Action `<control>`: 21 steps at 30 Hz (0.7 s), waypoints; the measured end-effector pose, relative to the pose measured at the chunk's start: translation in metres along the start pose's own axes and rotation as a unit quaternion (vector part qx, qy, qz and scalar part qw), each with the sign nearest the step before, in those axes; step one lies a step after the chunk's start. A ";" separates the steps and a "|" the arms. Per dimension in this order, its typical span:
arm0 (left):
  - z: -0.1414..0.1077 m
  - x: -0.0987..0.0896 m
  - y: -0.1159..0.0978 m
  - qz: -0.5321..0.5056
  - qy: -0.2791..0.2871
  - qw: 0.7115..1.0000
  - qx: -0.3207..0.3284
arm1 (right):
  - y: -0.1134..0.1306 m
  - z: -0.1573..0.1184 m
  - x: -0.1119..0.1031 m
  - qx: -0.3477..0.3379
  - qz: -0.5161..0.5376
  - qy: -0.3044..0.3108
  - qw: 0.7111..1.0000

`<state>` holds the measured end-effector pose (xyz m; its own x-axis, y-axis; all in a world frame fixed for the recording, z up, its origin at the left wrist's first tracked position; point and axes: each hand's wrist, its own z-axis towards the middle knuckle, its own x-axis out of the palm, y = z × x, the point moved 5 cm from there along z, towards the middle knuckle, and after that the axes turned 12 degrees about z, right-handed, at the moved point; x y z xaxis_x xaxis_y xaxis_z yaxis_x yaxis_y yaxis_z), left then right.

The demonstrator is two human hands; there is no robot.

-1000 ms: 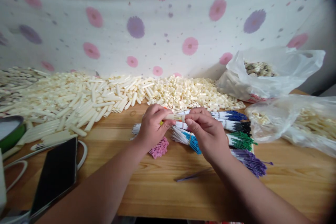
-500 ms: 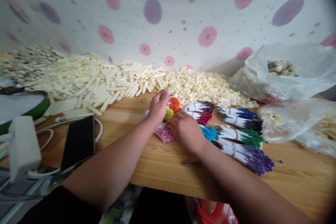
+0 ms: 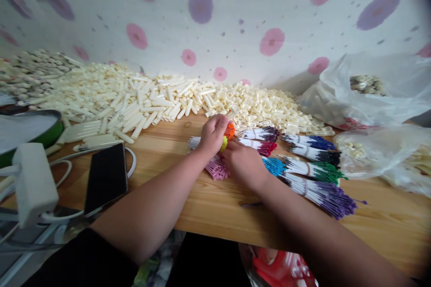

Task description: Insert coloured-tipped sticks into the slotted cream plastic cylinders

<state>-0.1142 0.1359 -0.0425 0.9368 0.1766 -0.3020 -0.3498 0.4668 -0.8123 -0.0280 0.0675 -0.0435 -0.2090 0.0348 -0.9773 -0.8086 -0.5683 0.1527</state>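
Note:
My left hand (image 3: 214, 134) is closed in a pinch above the colored bundles. A small cream plastic piece (image 3: 232, 114) with an orange-red spot shows at its fingertips. Close by on the right, my right hand (image 3: 244, 161) has its fingers curled down among the bundles; what they hold, if anything, is hidden. Around the hands lie banded bundles of thin white sticks with colored tips: orange (image 3: 229, 130), yellow (image 3: 224, 143), pink (image 3: 217, 168), red (image 3: 267, 148) and light blue (image 3: 274, 166). My hands partly cover several of them.
Cream tubes (image 3: 148, 103) and short slotted cream pieces (image 3: 262, 105) are heaped along the wall. Purple (image 3: 332, 199), green (image 3: 326, 171), black (image 3: 328, 157) and blue (image 3: 316, 142) bundles lie right. Plastic bags (image 3: 323, 98) stand far right. A phone (image 3: 105, 179) and power strip (image 3: 35, 184) lie left.
The view has shifted slightly, so the table things appear a little further right and higher. Both hands stay at the bundles, the left still pinching the small cream piece.

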 end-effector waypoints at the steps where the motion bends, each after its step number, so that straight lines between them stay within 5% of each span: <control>1: 0.000 0.000 0.000 0.000 0.001 1.000 0.003 | 0.001 0.000 0.000 -0.004 -0.002 -0.002 1.000; 21: 0.001 0.002 0.000 0.031 0.011 0.999 0.017 | 0.001 0.000 -0.002 0.019 0.012 -0.023 0.999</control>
<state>-0.1125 0.1369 -0.0423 0.9131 0.1871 -0.3621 -0.4065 0.4852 -0.7742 -0.0278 0.0667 -0.0416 -0.2529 0.0589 -0.9657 -0.8225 -0.5386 0.1826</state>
